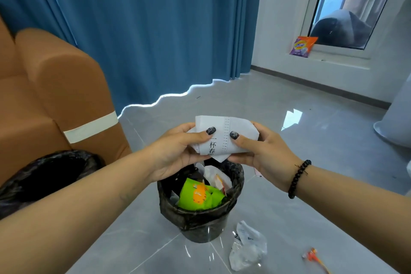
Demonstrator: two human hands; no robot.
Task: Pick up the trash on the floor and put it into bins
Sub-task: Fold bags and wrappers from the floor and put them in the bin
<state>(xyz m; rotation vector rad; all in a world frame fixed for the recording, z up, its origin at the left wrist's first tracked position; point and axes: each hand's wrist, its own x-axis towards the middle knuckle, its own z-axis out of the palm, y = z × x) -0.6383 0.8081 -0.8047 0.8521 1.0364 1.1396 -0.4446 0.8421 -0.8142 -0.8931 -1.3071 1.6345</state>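
Note:
A crumpled white paper bag (222, 134) with black printed characters is held above a small bin (204, 222) lined with a black bag. My left hand (178, 151) grips its left side and my right hand (262, 151) grips its right side, thumbs on top. The bin holds a green and orange wrapper (200, 196) and white scraps. On the floor to the bin's right lie a clear plastic wrapper (246, 247) and a small orange scrap (313, 256).
A second bin (44, 176) with a black liner stands at the left beside an orange sofa (55, 95). Blue curtains (155, 29) hang behind. A purple and orange packet (303, 46) rests on the window sill. A white pot (395, 122) stands at the right.

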